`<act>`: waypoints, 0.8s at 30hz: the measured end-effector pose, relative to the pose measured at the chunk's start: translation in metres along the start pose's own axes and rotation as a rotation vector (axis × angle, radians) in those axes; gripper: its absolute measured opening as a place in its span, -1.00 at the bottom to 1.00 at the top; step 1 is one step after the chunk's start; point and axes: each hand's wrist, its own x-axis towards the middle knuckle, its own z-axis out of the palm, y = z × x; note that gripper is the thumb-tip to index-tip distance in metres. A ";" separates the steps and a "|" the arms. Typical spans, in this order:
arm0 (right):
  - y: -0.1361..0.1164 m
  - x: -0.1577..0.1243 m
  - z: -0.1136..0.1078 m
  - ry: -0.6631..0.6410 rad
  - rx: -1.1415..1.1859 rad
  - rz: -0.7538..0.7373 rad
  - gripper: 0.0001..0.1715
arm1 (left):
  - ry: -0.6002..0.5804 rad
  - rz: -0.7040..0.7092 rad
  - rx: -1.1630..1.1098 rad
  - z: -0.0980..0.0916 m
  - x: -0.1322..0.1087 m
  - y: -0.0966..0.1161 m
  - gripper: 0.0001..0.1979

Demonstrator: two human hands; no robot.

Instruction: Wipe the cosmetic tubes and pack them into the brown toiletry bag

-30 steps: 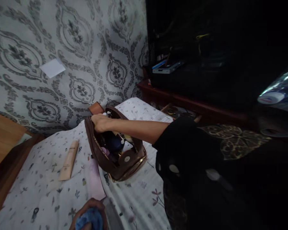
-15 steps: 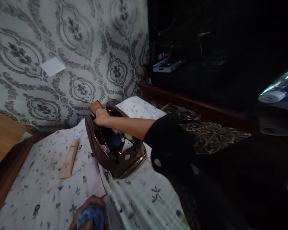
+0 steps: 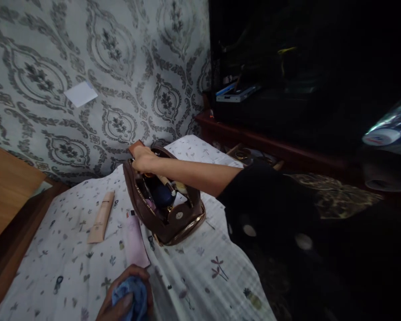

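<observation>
A left hand (image 3: pixel 125 303) at the bottom edge of the head view closes its curled fingers around a crumpled blue cloth (image 3: pixel 131 294), just above a flower-printed sheet (image 3: pixel 63 267) spread over the surface. Just beyond it lies a pink tube (image 3: pixel 135 240), and a beige tube (image 3: pixel 102 217) rests further left, the two apart from each other. The brown toiletry bag (image 3: pixel 169 223) sits in the middle of the sheet, its near end touching the pink tube, zip open and packed with small bottles and jars. The right hand (image 3: pixel 143 158), reaching out of a black sleeve (image 3: pixel 270 205), rests on the bag's far rim beside a leather tab (image 3: pixel 136 147), fingers bent down over the edge; whether they clasp the rim or something inside cannot be told. The bag looks soft-sided and fairly heavy for its size, likely to sag and spill if tipped, so the rim or the tab end seems the surest hold. Behind it rises patterned wallpaper (image 3: pixel 120 67) bearing a white slip of paper (image 3: pixel 80 93), with a dark cabinet (image 3: pixel 287 67) to the right.
</observation>
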 end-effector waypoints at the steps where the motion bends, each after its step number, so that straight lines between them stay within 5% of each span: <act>1: -0.001 -0.003 -0.002 0.015 0.015 -0.018 -0.74 | -0.007 0.006 -0.009 -0.001 0.001 -0.001 -0.49; 6: -0.002 -0.032 -0.003 0.153 0.245 -0.153 -0.79 | -0.012 0.056 -0.043 -0.001 0.003 -0.001 -0.54; 10: -0.006 -0.077 0.005 0.127 0.401 -0.322 -0.82 | 0.042 0.088 -0.055 -0.001 0.003 0.002 -0.57; 13: -0.008 -0.121 0.020 0.041 0.426 -0.499 -0.81 | 0.224 0.164 -0.060 0.001 0.003 0.008 -0.58; 17: -0.002 -0.172 0.060 -0.228 0.273 -0.648 -0.83 | 0.629 0.305 -0.041 0.004 0.008 0.032 -0.54; 21: 0.012 -0.191 0.102 -0.298 0.144 -0.398 -0.79 | 0.803 0.432 0.007 -0.002 0.018 0.060 -0.49; 24: 0.020 -0.190 0.121 -0.251 0.071 -0.228 -0.70 | 0.817 0.482 0.159 -0.013 0.033 0.071 -0.54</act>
